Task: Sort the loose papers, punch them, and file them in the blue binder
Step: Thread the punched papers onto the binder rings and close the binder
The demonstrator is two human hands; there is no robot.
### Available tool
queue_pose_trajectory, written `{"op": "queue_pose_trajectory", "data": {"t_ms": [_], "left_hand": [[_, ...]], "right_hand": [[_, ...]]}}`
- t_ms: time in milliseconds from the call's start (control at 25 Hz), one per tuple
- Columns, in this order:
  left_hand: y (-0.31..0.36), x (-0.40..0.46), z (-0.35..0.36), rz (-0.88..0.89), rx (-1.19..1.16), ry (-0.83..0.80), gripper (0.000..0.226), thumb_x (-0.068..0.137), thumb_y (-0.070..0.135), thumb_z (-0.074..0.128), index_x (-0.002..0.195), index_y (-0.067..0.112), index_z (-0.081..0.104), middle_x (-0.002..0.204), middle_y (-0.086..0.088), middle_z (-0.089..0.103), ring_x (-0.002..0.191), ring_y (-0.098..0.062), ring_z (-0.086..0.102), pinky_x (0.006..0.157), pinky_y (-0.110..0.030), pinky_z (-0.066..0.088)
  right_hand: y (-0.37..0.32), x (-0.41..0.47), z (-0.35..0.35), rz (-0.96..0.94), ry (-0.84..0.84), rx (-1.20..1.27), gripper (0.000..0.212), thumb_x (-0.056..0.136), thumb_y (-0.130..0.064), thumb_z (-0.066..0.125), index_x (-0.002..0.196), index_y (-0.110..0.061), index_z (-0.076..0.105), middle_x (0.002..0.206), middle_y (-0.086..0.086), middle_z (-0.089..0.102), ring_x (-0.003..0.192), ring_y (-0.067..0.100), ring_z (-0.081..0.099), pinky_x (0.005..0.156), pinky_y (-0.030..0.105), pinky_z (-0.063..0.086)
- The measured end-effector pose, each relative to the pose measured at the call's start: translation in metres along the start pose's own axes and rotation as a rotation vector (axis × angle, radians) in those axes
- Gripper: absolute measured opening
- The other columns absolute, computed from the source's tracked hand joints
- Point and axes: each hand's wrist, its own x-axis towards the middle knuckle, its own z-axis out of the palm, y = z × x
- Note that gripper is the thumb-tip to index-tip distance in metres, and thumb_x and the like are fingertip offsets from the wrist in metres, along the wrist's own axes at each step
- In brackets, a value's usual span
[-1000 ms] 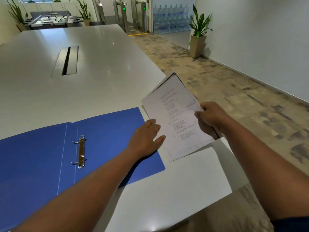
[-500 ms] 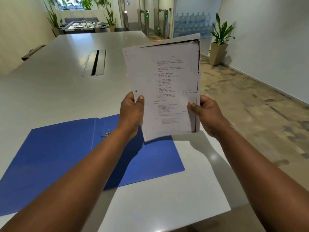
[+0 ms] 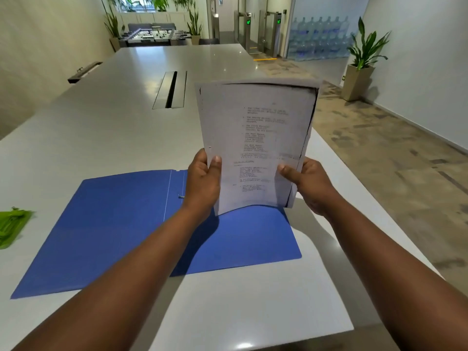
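Note:
A stack of printed papers is held upright above the table, its bottom edge over the right flap of the open blue binder. My left hand grips the stack's lower left edge, thumb on the front page. At the lower right edge my right hand grips it the same way. The binder lies flat and open on the white table; my left forearm hides most of its ring mechanism. A punched hole shows near the stack's left edge.
A green object lies at the table's left edge, cut off by the frame. A cable slot runs down the table's middle. The table's right edge and near right corner are close to my right arm; floor and a potted plant lie beyond.
The papers went from lying tilted at the table's right edge to being held upright in both hands. Since half a second ago they have barely moved; the view has shifted to show the green object.

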Motion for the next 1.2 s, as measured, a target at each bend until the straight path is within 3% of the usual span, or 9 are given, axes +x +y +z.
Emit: {"op": "queue_pose_trajectory", "data": {"t_ms": [80, 200, 360, 520, 680, 960, 1200], "left_hand": [[0.008, 0.008, -0.007, -0.024, -0.008, -0.007, 0.019, 0.107, 0.017, 0.047, 0.119, 0.021, 0.061, 0.113, 0.001, 0.075, 0.102, -0.016, 0.072, 0.081, -0.029, 0.06], [0.016, 0.018, -0.03, -0.16, 0.067, -0.009, 0.015, 0.104, 0.023, 0.052, 0.11, 0.024, 0.066, 0.099, 0.007, 0.078, 0.086, -0.011, 0.075, 0.066, -0.023, 0.059], [0.001, 0.02, -0.074, -0.358, 0.263, -0.031, 0.006, 0.098, 0.021, 0.065, 0.098, 0.023, 0.071, 0.082, 0.009, 0.076, 0.068, -0.007, 0.069, 0.053, -0.016, 0.05], [-0.017, 0.015, -0.108, -0.515, 0.462, -0.116, 0.009, 0.088, 0.014, 0.077, 0.095, 0.015, 0.071, 0.087, 0.001, 0.077, 0.073, -0.011, 0.072, 0.059, -0.018, 0.054], [-0.025, 0.013, -0.125, -0.576, 0.527, -0.21, 0.015, 0.086, 0.007, 0.077, 0.098, 0.014, 0.071, 0.093, -0.002, 0.079, 0.084, -0.018, 0.075, 0.075, -0.029, 0.059], [-0.034, 0.013, -0.125, -0.548, 0.482, -0.196, 0.017, 0.085, 0.005, 0.078, 0.097, 0.015, 0.07, 0.094, -0.001, 0.077, 0.087, -0.018, 0.073, 0.067, -0.023, 0.054], [-0.037, 0.014, -0.126, -0.545, 0.478, -0.203, 0.017, 0.083, 0.007, 0.08, 0.096, 0.014, 0.07, 0.089, -0.001, 0.079, 0.083, -0.018, 0.075, 0.067, -0.023, 0.056]], "right_hand": [[-0.013, 0.004, 0.003, -0.014, 0.014, -0.015, 0.016, 0.097, -0.02, 0.066, 0.112, -0.018, 0.072, 0.109, -0.001, 0.078, 0.1, 0.022, 0.075, 0.082, 0.035, 0.061], [-0.024, 0.008, 0.016, 0.015, -0.012, -0.109, 0.021, 0.098, -0.026, 0.064, 0.116, -0.018, 0.071, 0.106, -0.002, 0.078, 0.093, 0.021, 0.076, 0.078, 0.038, 0.062], [-0.017, 0.004, 0.045, 0.14, -0.061, -0.083, 0.014, 0.099, -0.012, 0.061, 0.106, -0.02, 0.07, 0.091, -0.01, 0.079, 0.08, 0.01, 0.076, 0.061, 0.02, 0.059], [-0.005, 0.0, 0.067, 0.24, -0.118, -0.096, 0.015, 0.098, -0.007, 0.06, 0.108, -0.017, 0.065, 0.094, -0.011, 0.071, 0.07, 0.007, 0.073, 0.051, 0.013, 0.053], [-0.003, 0.003, 0.076, 0.274, -0.112, -0.162, 0.015, 0.098, -0.007, 0.061, 0.109, -0.016, 0.063, 0.1, -0.006, 0.068, 0.081, 0.011, 0.068, 0.046, 0.011, 0.05], [-0.009, 0.009, 0.078, 0.262, -0.117, -0.261, 0.015, 0.098, -0.011, 0.061, 0.11, -0.019, 0.065, 0.1, -0.01, 0.07, 0.082, 0.01, 0.069, 0.048, 0.012, 0.051], [-0.01, 0.012, 0.076, 0.263, -0.122, -0.35, 0.024, 0.097, -0.015, 0.063, 0.12, -0.014, 0.066, 0.117, -0.003, 0.069, 0.089, 0.017, 0.069, 0.06, 0.02, 0.051]]}}
